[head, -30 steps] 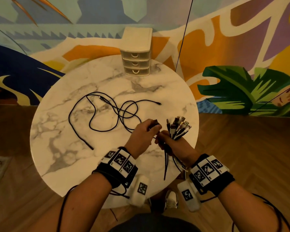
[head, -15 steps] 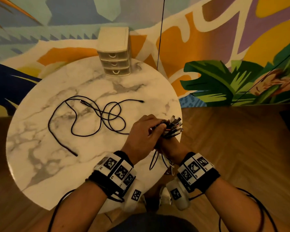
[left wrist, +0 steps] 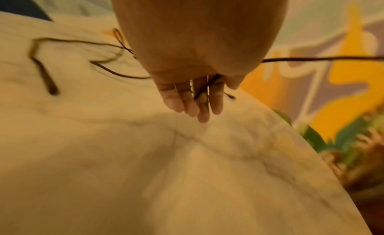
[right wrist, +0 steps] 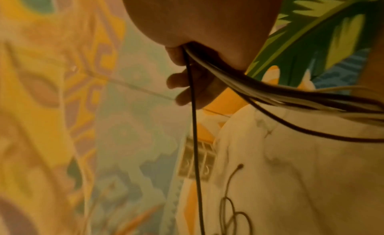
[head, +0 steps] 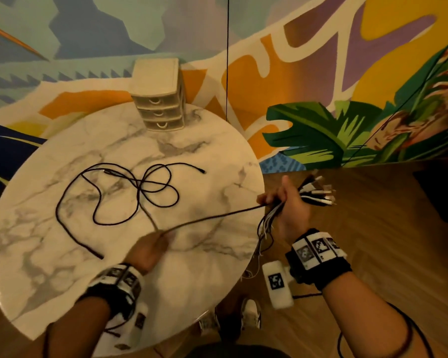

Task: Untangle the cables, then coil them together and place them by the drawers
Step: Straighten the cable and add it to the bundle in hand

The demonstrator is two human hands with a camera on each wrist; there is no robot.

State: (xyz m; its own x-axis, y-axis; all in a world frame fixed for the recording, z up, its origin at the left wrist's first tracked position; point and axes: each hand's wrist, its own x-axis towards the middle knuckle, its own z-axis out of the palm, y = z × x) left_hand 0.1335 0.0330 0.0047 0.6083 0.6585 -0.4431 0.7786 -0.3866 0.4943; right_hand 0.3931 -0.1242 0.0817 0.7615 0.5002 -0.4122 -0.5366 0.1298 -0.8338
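My right hand [head: 282, 200] is beyond the right rim of the table and grips a bundle of black and white cables [head: 265, 223]. Their plug ends [head: 316, 193] fan out above my fist. One long black cable [head: 212, 217] runs taut from that fist to my left hand [head: 163, 235], which pinches it low over the marble. In the left wrist view this cable [left wrist: 311, 59] passes between my thumb and fingers [left wrist: 216, 98]. Its remaining length lies in tangled loops [head: 130, 192] on the table. In the right wrist view the bundle [right wrist: 270, 92] trails from my right hand [right wrist: 187, 70].
The round marble table [head: 62, 280] stands against a painted wall. A small beige unit with three drawers [head: 158, 99] sits at its far edge. Wooden floor lies to the right, and my shoes [head: 250, 316] show under the near rim.
My hands, close together before, have drawn apart. The right carried the bundle right, past the table edge. The left slid down-left along the black cable, now stretched between them.
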